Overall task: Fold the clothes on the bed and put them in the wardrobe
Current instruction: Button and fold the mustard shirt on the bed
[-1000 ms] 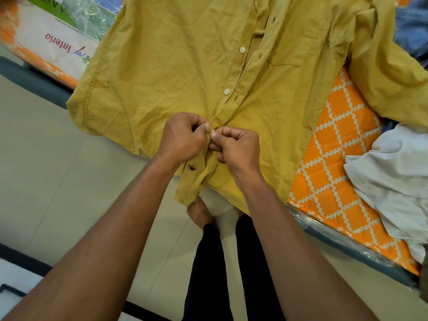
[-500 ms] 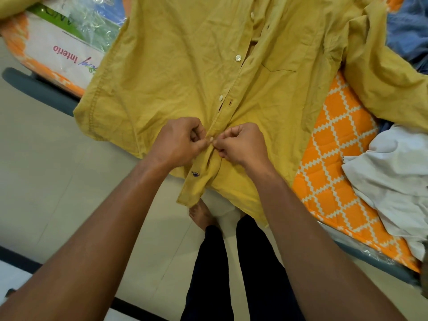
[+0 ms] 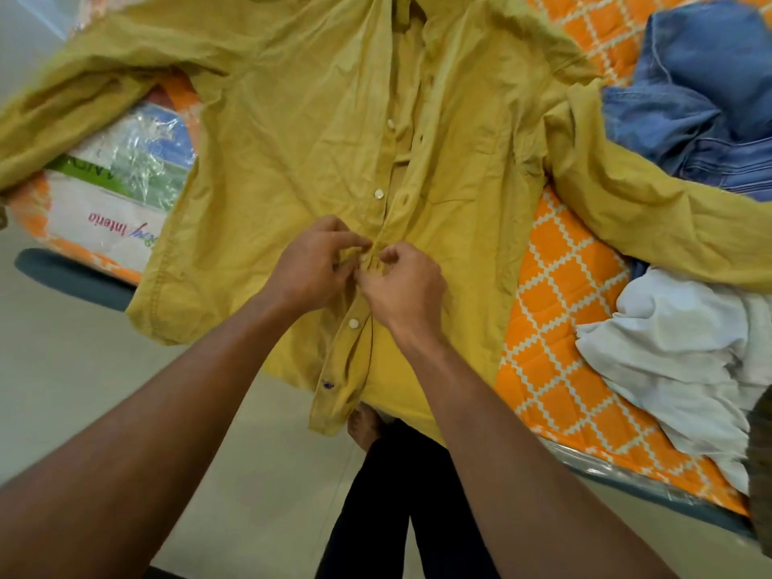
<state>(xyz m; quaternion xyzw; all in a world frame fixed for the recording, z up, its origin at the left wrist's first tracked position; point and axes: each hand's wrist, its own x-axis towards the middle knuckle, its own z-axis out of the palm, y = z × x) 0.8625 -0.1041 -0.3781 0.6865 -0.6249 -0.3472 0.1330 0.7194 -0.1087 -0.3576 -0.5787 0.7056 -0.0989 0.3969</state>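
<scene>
A mustard-yellow button shirt [image 3: 317, 131] lies spread front-up over the corner of the bed [image 3: 559, 311], its hem hanging past the edge and both sleeves thrown outward. My left hand [image 3: 311, 265] pinches the button side of the placket. Right beside it, my right hand [image 3: 403, 288] pinches the buttonhole side, and the two meet over one white button. A closed button shows just below my hands; two open ones show above. A white garment [image 3: 685, 353] lies crumpled at the right, and blue denim [image 3: 706, 89] lies behind it.
The mattress has an orange and white lattice cover under clear plastic, with a printed label [image 3: 121, 194] on its left side. A grey bed frame [image 3: 71, 277] runs under it. My bare foot [image 3: 365, 426] and dark trousers stand on the pale tiled floor.
Both hands have moved up the placket from the lower button to the one above it. The view has tilted up, showing more of the shirt, the left sleeve and the denim.
</scene>
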